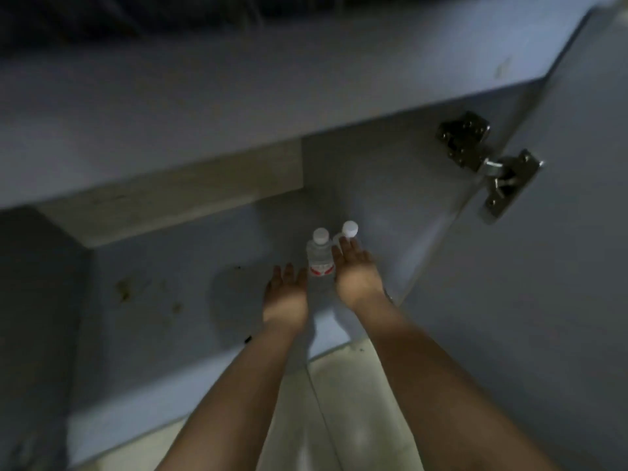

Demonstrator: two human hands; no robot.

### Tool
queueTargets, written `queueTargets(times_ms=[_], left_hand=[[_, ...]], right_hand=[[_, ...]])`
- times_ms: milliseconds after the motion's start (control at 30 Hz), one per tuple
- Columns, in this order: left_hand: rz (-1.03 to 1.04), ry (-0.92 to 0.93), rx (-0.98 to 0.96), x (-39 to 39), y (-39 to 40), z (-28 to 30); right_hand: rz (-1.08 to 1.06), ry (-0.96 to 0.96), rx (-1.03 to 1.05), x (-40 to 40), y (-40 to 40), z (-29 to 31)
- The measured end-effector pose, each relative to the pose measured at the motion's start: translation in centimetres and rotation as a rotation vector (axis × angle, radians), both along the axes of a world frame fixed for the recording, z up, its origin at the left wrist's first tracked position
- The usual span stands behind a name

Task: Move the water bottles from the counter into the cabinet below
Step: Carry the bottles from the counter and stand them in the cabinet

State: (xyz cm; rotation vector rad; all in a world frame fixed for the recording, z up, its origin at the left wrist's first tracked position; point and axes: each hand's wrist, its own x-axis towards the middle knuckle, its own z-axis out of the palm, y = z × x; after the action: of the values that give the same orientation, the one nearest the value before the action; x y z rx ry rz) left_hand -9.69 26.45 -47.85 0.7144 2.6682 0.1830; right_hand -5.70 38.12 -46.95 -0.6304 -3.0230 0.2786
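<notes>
Two bottles (320, 254) upright on the stained cabinet floor (176, 283), door hinge (489, 164) right; left hand (286, 294) and right hand (356, 270) flank them, each grip apart.

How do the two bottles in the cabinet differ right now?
The left bottle shows its clear body and red label between the hands; the right bottle shows little but its cap, the right hand covering its body. The right bottle's cap sits farther back. Both stand upright with white caps, side by side.

Both arms extended forward — left hand (286, 295) and right hand (356, 277) flat, fingers straight, palms facing inward.
</notes>
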Motion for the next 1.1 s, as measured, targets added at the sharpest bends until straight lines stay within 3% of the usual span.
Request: queueTargets(times_ms=[133,267,500,600,667,933,1100], left_hand=[[0.042,-0.111,-0.102,5.4,-4.5,7.3],[0.048,-0.141,-0.123,9.6,-8.0,16.7],[0.137,-0.074,-0.136,14.5,-10.8,32.8],[0.189,-0.018,-0.145,14.7,-10.7,38.9],[0.203,0.059,-0.133,14.2,-10.7,42.4],[0.411,0.301,-0.009,8.2,-13.1,50.7],[0.496,0.289,0.015,4.5,-17.1,50.2]], right_hand=[[-0.071,-0.274,-0.172,5.6,-3.9,5.8],[0.025,-0.244,-0.031,10.2,-6.8,13.2],[0.162,-0.135,-0.017,14.2,-9.3,28.9],[0.155,-0.165,-0.104,14.3,-9.4,35.1],[0.179,-0.033,-0.121,13.9,-8.9,37.8],[0.229,0.252,-0.036,6.1,-6.4,47.5],[0.239,0.077,0.049,0.5,-7.0,49.3]])
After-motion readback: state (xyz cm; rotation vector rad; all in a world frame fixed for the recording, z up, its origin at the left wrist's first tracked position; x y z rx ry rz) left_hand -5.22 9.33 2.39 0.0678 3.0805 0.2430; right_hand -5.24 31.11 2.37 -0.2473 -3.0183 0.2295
